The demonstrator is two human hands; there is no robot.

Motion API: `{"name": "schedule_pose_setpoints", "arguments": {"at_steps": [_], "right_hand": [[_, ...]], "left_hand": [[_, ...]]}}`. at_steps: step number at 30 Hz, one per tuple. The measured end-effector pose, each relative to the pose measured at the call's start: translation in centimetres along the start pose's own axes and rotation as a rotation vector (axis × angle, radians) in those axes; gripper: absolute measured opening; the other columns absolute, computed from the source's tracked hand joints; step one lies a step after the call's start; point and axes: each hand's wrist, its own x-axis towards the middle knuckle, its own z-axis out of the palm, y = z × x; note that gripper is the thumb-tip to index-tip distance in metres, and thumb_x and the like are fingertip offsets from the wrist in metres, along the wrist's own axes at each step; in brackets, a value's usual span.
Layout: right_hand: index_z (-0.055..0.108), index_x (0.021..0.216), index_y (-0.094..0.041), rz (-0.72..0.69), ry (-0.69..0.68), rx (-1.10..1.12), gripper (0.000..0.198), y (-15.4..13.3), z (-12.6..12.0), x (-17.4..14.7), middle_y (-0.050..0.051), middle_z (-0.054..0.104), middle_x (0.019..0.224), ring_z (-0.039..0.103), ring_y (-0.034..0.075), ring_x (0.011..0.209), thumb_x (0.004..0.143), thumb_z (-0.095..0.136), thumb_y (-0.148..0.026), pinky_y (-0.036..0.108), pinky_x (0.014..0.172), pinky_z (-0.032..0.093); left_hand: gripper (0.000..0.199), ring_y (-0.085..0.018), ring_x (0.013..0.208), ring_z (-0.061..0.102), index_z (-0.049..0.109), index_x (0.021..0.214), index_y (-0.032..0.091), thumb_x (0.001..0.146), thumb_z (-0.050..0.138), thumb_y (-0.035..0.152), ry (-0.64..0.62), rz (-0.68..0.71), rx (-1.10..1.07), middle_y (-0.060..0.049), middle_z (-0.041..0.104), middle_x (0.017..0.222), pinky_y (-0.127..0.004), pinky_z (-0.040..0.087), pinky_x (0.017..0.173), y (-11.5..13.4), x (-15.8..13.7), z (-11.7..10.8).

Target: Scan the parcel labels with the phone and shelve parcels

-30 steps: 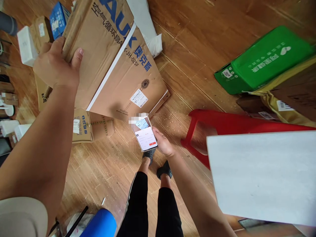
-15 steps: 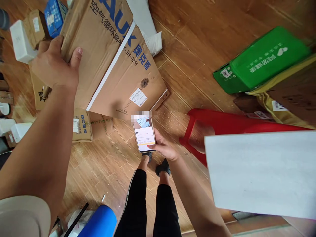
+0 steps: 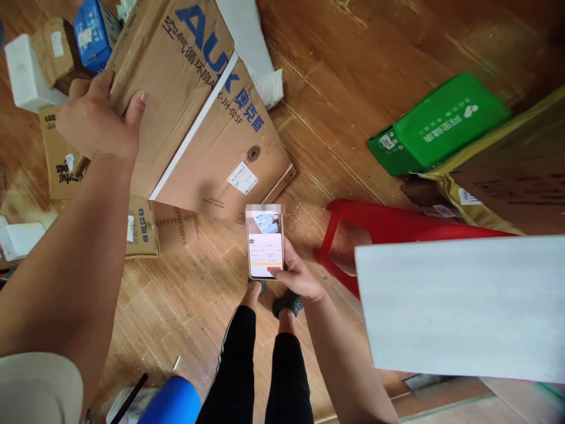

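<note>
My left hand [image 3: 99, 118] grips the upper edge of a large brown cardboard box [image 3: 185, 135], thumb on the printed face and fingers over the far side. The box stands tilted, with blue AUX lettering, a white strap [image 3: 194, 126] and a fan drawing. A white shipping label [image 3: 242, 178] is stuck near its lower right corner. In my right hand [image 3: 300, 274] is a smartphone [image 3: 266, 250], screen up, just below the box. Its screen shows a label picture above a white panel, and my thumb lies at the red button.
A red plastic stool [image 3: 331, 235] and a white board-like surface [image 3: 459, 306] are on the right. Beyond them lie a green box [image 3: 441, 123] and a yellow-edged parcel [image 3: 498, 171]. Smaller cartons [image 3: 57, 53] and a white foam box [image 3: 29, 73] sit at left.
The phone in my right hand has shifted slightly right and turned more upright. My left hand keeps its grip on the box. The view has moved a little.
</note>
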Motion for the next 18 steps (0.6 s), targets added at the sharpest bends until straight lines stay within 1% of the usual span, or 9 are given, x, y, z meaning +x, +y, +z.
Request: {"name": "schedule_pose_setpoints", "arguments": {"at_steps": [1, 2, 4, 7, 11, 14, 18], "right_hand": [[0.045, 0.138, -0.039, -0.004, 0.019, 0.015, 0.070, 0.0, -0.2, -0.3, 0.000, 0.058, 0.138, 0.055, 0.025, 0.126, 0.076, 0.075, -0.024, 0.049, 0.109, 0.043], [0.045, 0.138, -0.040, -0.010, 0.038, 0.032, 0.070, 0.0, -0.3, -0.5, 0.000, 0.058, 0.139, 0.055, 0.025, 0.127, 0.076, 0.076, -0.025, 0.050, 0.109, 0.042], [0.046, 0.138, -0.042, -0.035, 0.086, 0.058, 0.069, 0.0, -0.5, -1.0, -0.002, 0.057, 0.141, 0.055, 0.024, 0.128, 0.077, 0.076, -0.027, 0.050, 0.110, 0.041], [0.048, 0.136, -0.044, -0.084, 0.171, 0.093, 0.068, -0.2, -0.8, -1.3, -0.004, 0.058, 0.141, 0.055, 0.023, 0.128, 0.077, 0.077, -0.027, 0.047, 0.111, 0.042], [0.045, 0.139, -0.042, -0.128, 0.235, 0.148, 0.072, -0.5, -1.0, -1.1, -0.002, 0.058, 0.142, 0.058, 0.025, 0.126, 0.076, 0.078, -0.029, 0.047, 0.105, 0.048], [0.043, 0.140, -0.041, -0.126, 0.216, 0.154, 0.074, -0.6, -0.9, -0.8, 0.000, 0.059, 0.140, 0.060, 0.026, 0.123, 0.076, 0.078, -0.030, 0.049, 0.103, 0.050], [0.042, 0.140, -0.040, -0.117, 0.181, 0.156, 0.075, -0.6, -0.8, -0.5, 0.001, 0.057, 0.142, 0.057, 0.028, 0.127, 0.075, 0.078, -0.031, 0.052, 0.105, 0.048]], "left_hand": [[0.087, -0.043, 0.130, 0.041, 0.046, 0.144, 0.018, 0.081, 0.052, 0.078, 0.006, -0.061, 0.064, -0.013, 0.049, 0.131, -0.051, 0.026, 0.089, 0.4, 0.1, -0.1], [0.084, -0.045, 0.124, 0.048, 0.049, 0.143, 0.023, 0.078, 0.058, 0.076, 0.014, -0.103, 0.116, -0.011, 0.052, 0.131, -0.057, 0.031, 0.094, 0.8, 0.2, -0.2], [0.073, -0.046, 0.122, 0.052, 0.050, 0.142, 0.027, 0.081, 0.062, 0.065, 0.022, -0.119, 0.183, -0.010, 0.056, 0.132, -0.064, 0.036, 0.094, 1.3, 0.4, -0.3], [0.067, -0.046, 0.121, 0.053, 0.051, 0.142, 0.026, 0.083, 0.062, 0.056, 0.020, -0.117, 0.205, -0.009, 0.057, 0.131, -0.066, 0.037, 0.092, 1.3, 0.7, -0.3], [0.070, -0.045, 0.121, 0.052, 0.050, 0.142, 0.022, 0.084, 0.059, 0.058, 0.023, -0.102, 0.223, -0.006, 0.059, 0.127, -0.063, 0.036, 0.093, 1.0, 0.9, -0.2], [0.071, -0.046, 0.120, 0.053, 0.050, 0.142, 0.020, 0.084, 0.056, 0.061, 0.032, -0.102, 0.224, -0.006, 0.059, 0.126, -0.064, 0.035, 0.091, 0.9, 0.9, -0.3], [0.070, -0.047, 0.120, 0.053, 0.051, 0.141, 0.019, 0.084, 0.056, 0.061, 0.046, -0.097, 0.209, -0.008, 0.060, 0.128, -0.064, 0.035, 0.091, 0.9, 0.8, -0.3]]}}
